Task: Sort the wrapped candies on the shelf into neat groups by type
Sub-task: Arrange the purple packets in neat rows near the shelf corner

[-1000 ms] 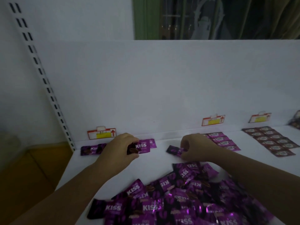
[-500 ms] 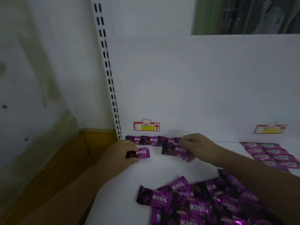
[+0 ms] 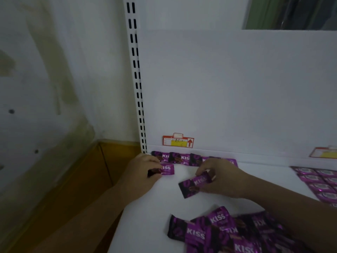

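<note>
A row of purple KISS candies (image 3: pixel 184 158) lies along the back of the white shelf (image 3: pixel 145 216). My left hand (image 3: pixel 140 172) pinches one purple KISS candy (image 3: pixel 166 169) flat on the shelf just in front of the row's left end. To its right, my right hand (image 3: pixel 224 178) pinches a second KISS candy (image 3: pixel 194 185), tilted, in front of the row. A loose pile of the same purple candies (image 3: pixel 228 232) fills the near right part of the shelf.
Neat rows of pink-purple candies (image 3: pixel 321 181) lie at the right edge. A red and yellow price tag (image 3: pixel 178 142) hangs on the white back panel, another (image 3: pixel 323 152) further right. A slotted upright (image 3: pixel 136 79) marks the shelf's left end, with a wall and orange floor beyond.
The view has swung further left. My right hand has drawn back from the row toward me with a candy in its fingers. My left hand stays on its candy at the row's left end.
</note>
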